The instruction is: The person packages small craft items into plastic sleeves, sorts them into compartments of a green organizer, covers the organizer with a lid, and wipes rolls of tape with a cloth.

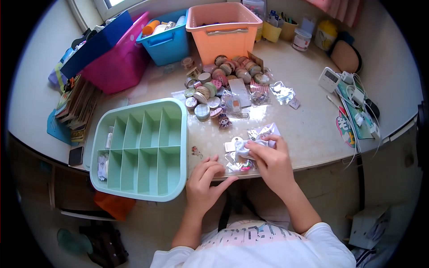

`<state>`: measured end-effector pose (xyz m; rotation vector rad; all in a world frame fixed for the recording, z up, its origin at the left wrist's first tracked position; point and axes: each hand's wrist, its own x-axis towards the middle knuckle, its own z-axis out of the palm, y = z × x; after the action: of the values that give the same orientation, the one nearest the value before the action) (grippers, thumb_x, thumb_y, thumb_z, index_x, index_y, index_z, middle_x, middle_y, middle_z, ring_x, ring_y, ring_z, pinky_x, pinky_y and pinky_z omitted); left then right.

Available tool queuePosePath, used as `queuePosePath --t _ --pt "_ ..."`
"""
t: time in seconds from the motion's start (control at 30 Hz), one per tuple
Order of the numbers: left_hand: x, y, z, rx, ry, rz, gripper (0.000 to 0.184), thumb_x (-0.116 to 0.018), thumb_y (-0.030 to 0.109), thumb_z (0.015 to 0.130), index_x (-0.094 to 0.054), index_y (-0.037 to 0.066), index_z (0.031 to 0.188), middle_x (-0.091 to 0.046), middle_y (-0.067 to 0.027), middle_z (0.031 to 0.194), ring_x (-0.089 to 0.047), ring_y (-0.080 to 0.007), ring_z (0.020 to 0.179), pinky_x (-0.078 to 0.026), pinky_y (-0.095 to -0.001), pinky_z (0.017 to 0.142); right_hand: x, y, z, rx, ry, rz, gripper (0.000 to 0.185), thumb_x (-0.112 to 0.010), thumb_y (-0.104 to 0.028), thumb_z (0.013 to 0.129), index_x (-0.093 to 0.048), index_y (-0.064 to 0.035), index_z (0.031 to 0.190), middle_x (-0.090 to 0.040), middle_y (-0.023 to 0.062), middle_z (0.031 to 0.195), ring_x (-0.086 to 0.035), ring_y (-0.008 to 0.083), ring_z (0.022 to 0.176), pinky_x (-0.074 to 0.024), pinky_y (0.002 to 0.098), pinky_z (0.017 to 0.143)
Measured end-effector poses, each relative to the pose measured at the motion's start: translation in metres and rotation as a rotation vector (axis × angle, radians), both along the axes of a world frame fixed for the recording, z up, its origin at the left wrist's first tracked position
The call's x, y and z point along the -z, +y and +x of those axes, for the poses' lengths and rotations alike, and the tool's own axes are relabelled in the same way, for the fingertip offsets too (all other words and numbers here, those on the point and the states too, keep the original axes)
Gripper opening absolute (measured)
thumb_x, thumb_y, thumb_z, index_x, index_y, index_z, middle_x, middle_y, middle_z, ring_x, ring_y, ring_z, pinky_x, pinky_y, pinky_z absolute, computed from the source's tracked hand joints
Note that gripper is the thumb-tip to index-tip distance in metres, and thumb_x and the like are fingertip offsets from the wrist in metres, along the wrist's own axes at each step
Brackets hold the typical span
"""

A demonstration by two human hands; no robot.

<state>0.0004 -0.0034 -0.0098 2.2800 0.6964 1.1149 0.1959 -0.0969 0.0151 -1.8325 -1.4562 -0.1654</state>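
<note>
Pinched between thumb and fingers of the right hand [271, 157]: pale piece [242, 148], looks like soft crumpled fabric, just in from the front edge of the desk [308, 131].

Left to right: phone [76, 156] at the desk's left front corner, books [79, 105] behind it. Pink bin [118, 67] and blue bin [165, 48] toward the far edge. Green tray [134, 195] in front, its near rim past the desk's front edge; white packets [103, 166] in its near left compartment.

Left hand [203, 182] just off the tray's right side, fingers spread, grasping nothing that shows. Orange bin [230, 44] at the far edge, tape rolls [202, 111] heaped before it, doll charm [223, 121] on the heap's near side.

Key relation: pale piece lies at the right fingertips, left of that palm. From the left hand it's rightward and farther in. Right hand is nearer, touching; left is apart. Long axis seems roughly along the front edge; fingers cover the right end, so can't be sure. Clear packets [232, 168] lie around it.

Timer [329, 79] and cables [357, 94] toward the desk's right edge.
</note>
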Motion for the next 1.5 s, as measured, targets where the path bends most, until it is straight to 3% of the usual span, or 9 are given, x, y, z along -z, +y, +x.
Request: queuePosePath --t 0.23,0.37,0.43,0.63,0.77,0.8,0.93,1.17,1.5 --pt "-0.004 0.0 0.0 -0.012 0.021 -0.007 0.035 -0.097 0.01 0.07 -0.072 0.004 0.095 -0.074 -0.0094 0.098 -0.075 -0.0311 0.115 -0.057 -0.042 0.104 0.001 -0.029 0.0 -0.329 0.03 0.012 0.04 -0.077 0.005 0.079 -0.08 -0.0142 0.114 -0.079 0.0023 0.114 -0.065 0.0305 0.108 -0.0555 0.0397 0.095" --pt "-0.01 -0.005 -0.001 -0.042 0.062 -0.098 0.05 -0.098 0.014 0.07 -0.071 0.004 0.111 -0.072 -0.014 0.116 -0.071 -0.0324 0.123 -0.057 -0.0406 0.102 0.012 -0.043 0.039 0.116 0.079 0.12 0.038 -0.072 0.01 0.082 -0.08 -0.0097 0.113 -0.077 0.011 0.102 -0.067 0.0328 0.099 -0.0561 0.0406 0.086" --pt "-0.035 -0.006 0.006 0.038 0.09 -0.186 0.074 -0.094 0.031 0.079 -0.06 0.006 0.139 -0.062 -0.0193 0.138 -0.058 -0.0367 0.138 -0.05 -0.0467 0.108 0.017 -0.043 0.058 0.253 0.077 0.136 0.03 -0.074 0.003 0.088 -0.08 -0.0091 0.115 -0.078 0.0109 0.108 -0.066 0.0341 0.107 -0.0529 0.0413 0.095" --pt "-0.025 0.008 0.043 0.026 0.367 0.084 0.093 -0.077 0.056 0.091 -0.039 0.006 0.16 -0.053 -0.0209 0.146 -0.04 -0.0441 0.149 -0.029 -0.0554 0.119 -0.002 -0.036 0.047 0.236 -0.188 0.037 0.036 -0.075 -0.024 0.096 -0.076 -0.0125 0.13 -0.069 0.008 0.141 -0.049 0.0363 0.143 -0.0314 0.0488 0.117" --pt "-0.034 0.006 0.041 0.148 0.233 -0.137 0.088 -0.088 0.032 0.085 -0.043 0.01 0.158 -0.054 -0.0185 0.137 -0.054 -0.0407 0.134 -0.045 -0.0496 0.109 -0.007 -0.026 0.022 -0.101 0.004 -0.018 0.048 -0.078 -0.027 0.093 -0.07 -0.0123 0.138 -0.068 0.0077 0.142 -0.045 0.0355 0.146 -0.0282 0.0504 0.119" --pt "-0.033 0.002 0.042 0.202 0.028 -0.202 0.087 -0.09 0.015 0.082 -0.046 0.011 0.156 -0.054 -0.0172 0.132 -0.059 -0.038 0.123 -0.052 -0.0447 0.102 -0.011 -0.022 0.019 -0.146 -0.013 0.017 0.055 -0.082 -0.019 0.088 -0.067 -0.0123 0.141 -0.068 0.0097 0.139 -0.054 0.0352 0.137 -0.0389 0.0474 0.112" --pt "-0.049 -0.016 0.019 0.113 -0.064 -0.047 0.086 -0.09 0.003 0.081 -0.046 0.008 0.154 -0.056 -0.017 0.137 -0.066 -0.0332 0.117 -0.056 -0.0398 0.099 -0.02 -0.011 0.005 -0.431 0.393 -0.01 0.055 -0.081 0.004 0.087 -0.065 -0.0074 0.138 -0.07 0.0121 0.119 -0.074 0.0253 0.097 -0.0573 0.0339 0.08" --pt "-0.087 -0.012 -0.046 -0.197 -0.511 -0.196 0.073 -0.087 -0.004 0.084 -0.051 0.0 0.148 -0.075 -0.0108 0.11 -0.074 -0.0135 0.093 -0.063 -0.0284 0.08 -0.047 0.046 -0.051 -0.805 1.119 0.093 0.048 -0.071 0.007 0.097 -0.055 -0.0041 0.141 -0.072 0.0103 0.115 -0.072 0.0141 0.101 -0.06 0.0276 0.083" --pt "-0.093 0.0 -0.072 -0.59 -0.037 -0.036 0.026 -0.083 -0.004 0.081 -0.076 0.002 0.106 -0.076 -0.0105 0.09 -0.077 -0.0188 0.082 -0.06 -0.0294 0.074 -0.042 0.083 -0.065 -0.642 0.725 0.065 0.037 -0.076 -0.004 0.093 -0.068 -0.0051 0.129 -0.076 0.0083 0.119 -0.069 0.0129 0.094 -0.0502 0.0275 0.076"
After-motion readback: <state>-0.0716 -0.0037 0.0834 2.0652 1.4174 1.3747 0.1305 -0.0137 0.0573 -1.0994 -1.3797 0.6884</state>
